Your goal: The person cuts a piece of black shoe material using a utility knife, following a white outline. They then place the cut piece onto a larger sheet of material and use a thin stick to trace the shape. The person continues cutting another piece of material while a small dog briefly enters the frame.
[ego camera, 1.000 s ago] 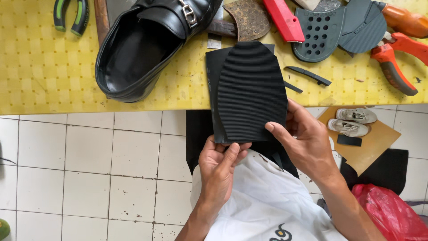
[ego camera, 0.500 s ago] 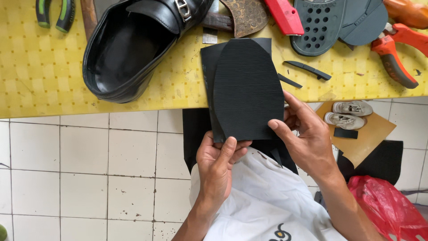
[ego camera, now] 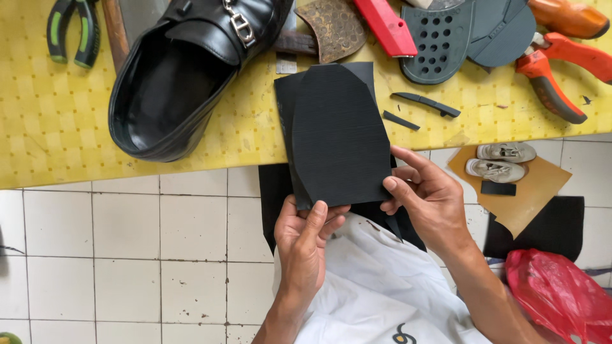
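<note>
We hold a black ribbed rubber sole sheet (ego camera: 341, 134) in both hands, over the edge of the yellow surface (ego camera: 51, 127). Left hand (ego camera: 306, 245) palm up, grip closed on its bottom edge, thumb on top. Right hand (ego camera: 430, 200) pinches the lower right edge, fingers curled. Black loafer (ego camera: 185, 76) lies just left, apart from the sheet

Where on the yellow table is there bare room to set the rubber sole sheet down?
Free: the yellow table left of the black shoe, below the green pliers. Also the front strip below the orange pliers. Crowded: the far edge around the red knife and grey soles.
</note>
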